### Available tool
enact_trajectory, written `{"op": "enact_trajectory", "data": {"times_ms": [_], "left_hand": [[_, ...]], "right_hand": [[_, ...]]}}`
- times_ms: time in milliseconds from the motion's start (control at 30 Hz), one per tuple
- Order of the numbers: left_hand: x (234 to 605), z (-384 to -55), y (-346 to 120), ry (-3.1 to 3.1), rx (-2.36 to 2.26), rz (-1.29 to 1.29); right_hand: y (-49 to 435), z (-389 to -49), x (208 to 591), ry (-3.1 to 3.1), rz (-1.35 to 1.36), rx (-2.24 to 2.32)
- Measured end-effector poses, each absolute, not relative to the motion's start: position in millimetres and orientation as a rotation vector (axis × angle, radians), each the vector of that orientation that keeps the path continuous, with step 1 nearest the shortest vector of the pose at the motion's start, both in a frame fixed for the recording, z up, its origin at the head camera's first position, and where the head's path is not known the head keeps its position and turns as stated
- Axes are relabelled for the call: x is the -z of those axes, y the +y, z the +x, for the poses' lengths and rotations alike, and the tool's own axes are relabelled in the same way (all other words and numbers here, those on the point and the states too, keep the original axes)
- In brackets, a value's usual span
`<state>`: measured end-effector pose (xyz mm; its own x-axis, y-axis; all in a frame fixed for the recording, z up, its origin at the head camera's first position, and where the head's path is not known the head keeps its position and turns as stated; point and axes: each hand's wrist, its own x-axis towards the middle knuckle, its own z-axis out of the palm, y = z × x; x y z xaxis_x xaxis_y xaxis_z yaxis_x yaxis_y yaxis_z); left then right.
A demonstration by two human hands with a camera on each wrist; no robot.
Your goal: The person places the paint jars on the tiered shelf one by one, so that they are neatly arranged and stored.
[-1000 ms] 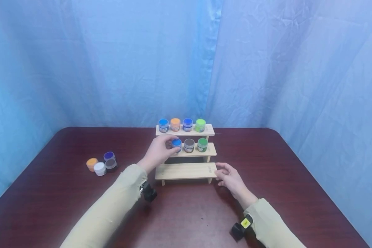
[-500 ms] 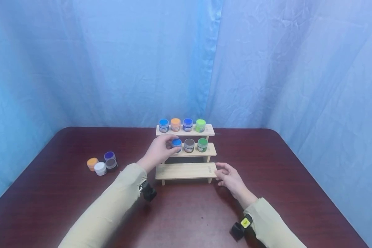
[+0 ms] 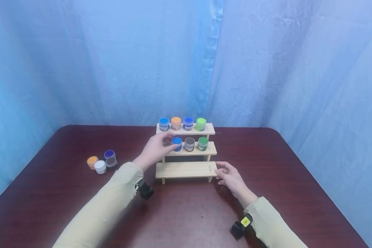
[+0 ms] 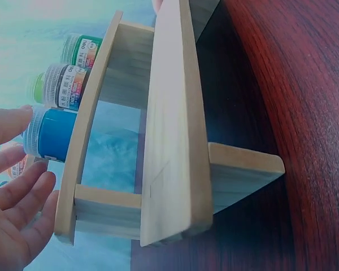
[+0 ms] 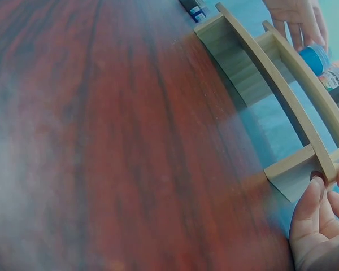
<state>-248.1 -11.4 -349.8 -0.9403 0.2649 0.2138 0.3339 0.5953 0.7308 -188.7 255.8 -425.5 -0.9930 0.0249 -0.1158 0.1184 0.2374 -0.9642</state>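
Note:
A three-step wooden display stand [image 3: 183, 170] stands on the table. On its middle step are a blue paint jar [image 3: 177, 144], a brown jar [image 3: 189, 145] and a green jar [image 3: 203, 144]. My left hand [image 3: 155, 150] is at the blue jar's left side, fingers spread loosely around it; in the left wrist view the fingertips [image 4: 27, 113] are at its lid edge, and whether they touch is unclear. The right hand [image 3: 234, 181] pinches the right end of the lowest board between thumb and fingers, as the right wrist view shows.
The top step carries blue, orange [image 3: 175, 124], dark blue and light green jars. On the table at left, orange, white [image 3: 100, 167], purple and brown jars stand clustered. A blue curtain [image 3: 136, 62] hangs behind the dark red table [image 3: 186, 213].
My left hand has loosened from the blue jar and drawn slightly left, its fingers spreading. The jar stays on the middle step. My right hand keeps its hold on the stand.

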Motion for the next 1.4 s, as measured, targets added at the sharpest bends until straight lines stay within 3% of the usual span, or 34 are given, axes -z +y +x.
{"op": "enact_trajectory", "data": {"times_ms": [1400], "left_hand": [[349.3, -206.5, -104.5, -2.505, 1.000, -0.480]], "right_hand": [[256.4, -188.5, 425.9, 2.398, 0.154, 1.913]]}}
